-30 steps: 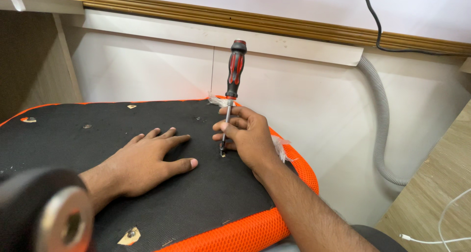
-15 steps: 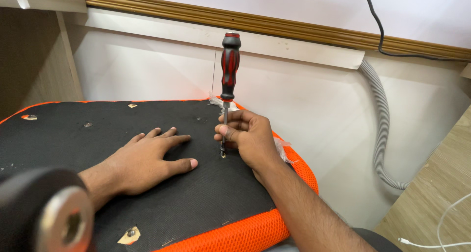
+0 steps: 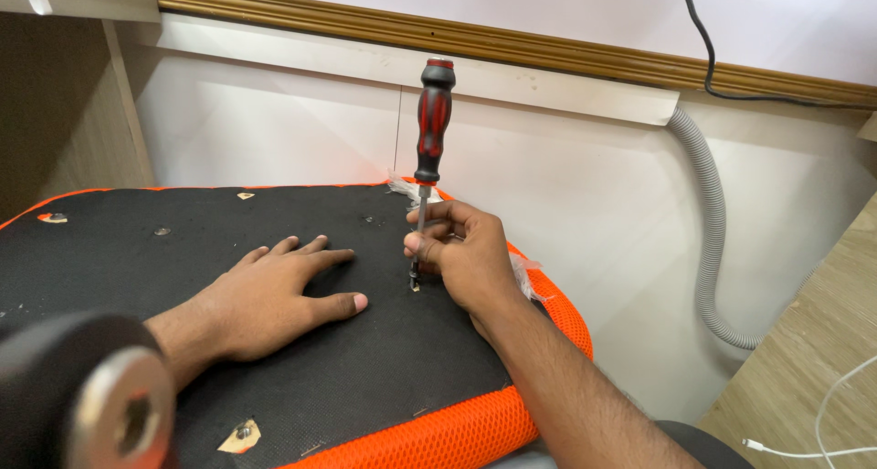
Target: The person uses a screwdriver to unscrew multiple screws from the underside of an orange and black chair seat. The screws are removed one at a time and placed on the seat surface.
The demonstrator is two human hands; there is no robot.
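A black fabric chair-seat underside with an orange mesh rim lies upside down in front of me. My left hand rests flat on the fabric, fingers spread. My right hand pinches the metal shaft of a red and black screwdriver, which stands nearly upright. Its tip sits in a small hole in the fabric, between my two hands.
Other small cut-outs with bolts show at the front and far left. A blurred metal tube end fills the lower left. A grey corrugated hose and black cable run along the white wall; a white cable lies on the wooden floor.
The screwdriver handle has swayed slightly left, then back right, as my right fingers work on the shaft. My left hand has stayed flat in place.
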